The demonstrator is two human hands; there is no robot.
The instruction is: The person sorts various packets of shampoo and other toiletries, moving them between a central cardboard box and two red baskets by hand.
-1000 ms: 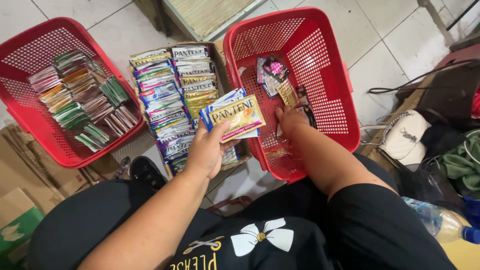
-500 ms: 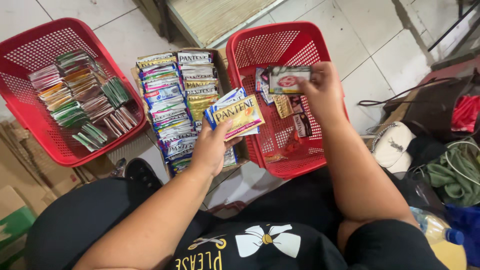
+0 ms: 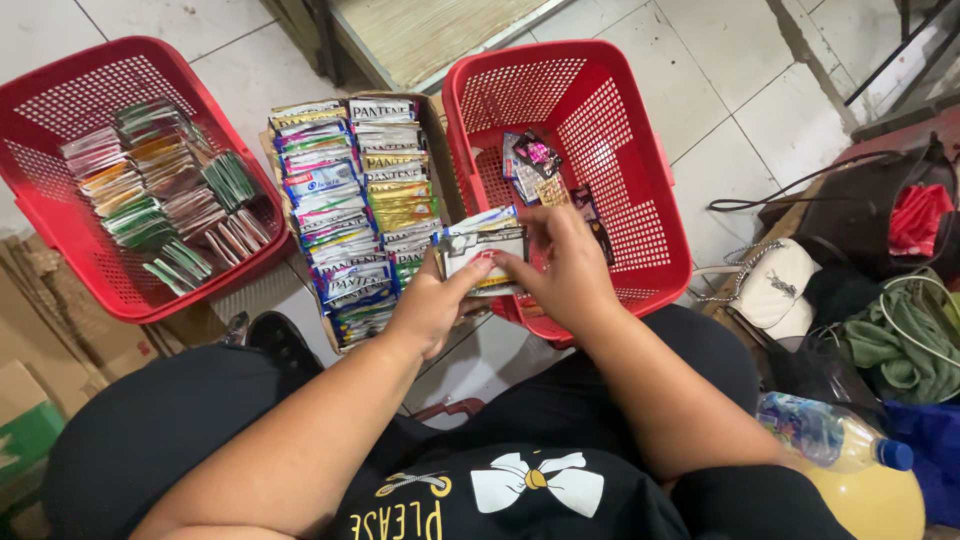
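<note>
Both hands closed on one sachet stack (image 3: 487,250): left hand (image 3: 432,305) beneath, right hand (image 3: 568,270) at its right end, long axis crosswise.

The lower part of the stack of sachets (image 3: 483,250) is covered by the left hand (image 3: 432,305) and the right hand (image 3: 570,268). Loose sachets (image 3: 535,165) in the right red basket (image 3: 640,130) are partly hidden behind the hands. The plastic bottle (image 3: 850,455) is cut off by the bottom edge.
</note>
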